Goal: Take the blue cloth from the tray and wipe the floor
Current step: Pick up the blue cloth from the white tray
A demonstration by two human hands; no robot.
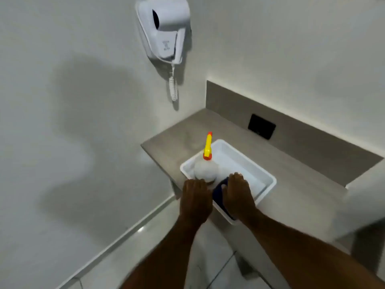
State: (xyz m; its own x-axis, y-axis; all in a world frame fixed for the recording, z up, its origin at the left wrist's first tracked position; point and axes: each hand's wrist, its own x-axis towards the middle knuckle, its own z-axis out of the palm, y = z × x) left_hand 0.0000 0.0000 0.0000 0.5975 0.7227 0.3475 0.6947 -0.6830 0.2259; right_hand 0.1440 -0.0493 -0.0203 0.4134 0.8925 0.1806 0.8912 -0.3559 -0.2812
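Fingers of the right hand (239,192) are curled down over the blue cloth (220,189), knuckles up, tips hidden past the far side of the hand. Can't tell whether they're actually pinching the fabric or just resting on it. Left hand (195,200) is palm-down at the near-left corner of the tray (268,180), fingers together and bent over the rim, next to the base of the spray bottle (205,168); whether it grips anything isn't visible.

Cloth sits inside the white tray at its near end, mostly covered by the right hand. Visible parts: a dark blue patch between the two hands and a sliver by the right wrist at the tray's near wall. Looks like its long axis runs along that near wall, but too much is hidden to be sure.

Spray bottle stands upright in the tray's left corner, yellow-orange nozzle pointing away toward the wall. Tray sits on the grey counter (302,178), angled to its edge. Tiled floor (187,257) shows below, between the forearms. Hair dryer (164,28) is mounted on the wall above.
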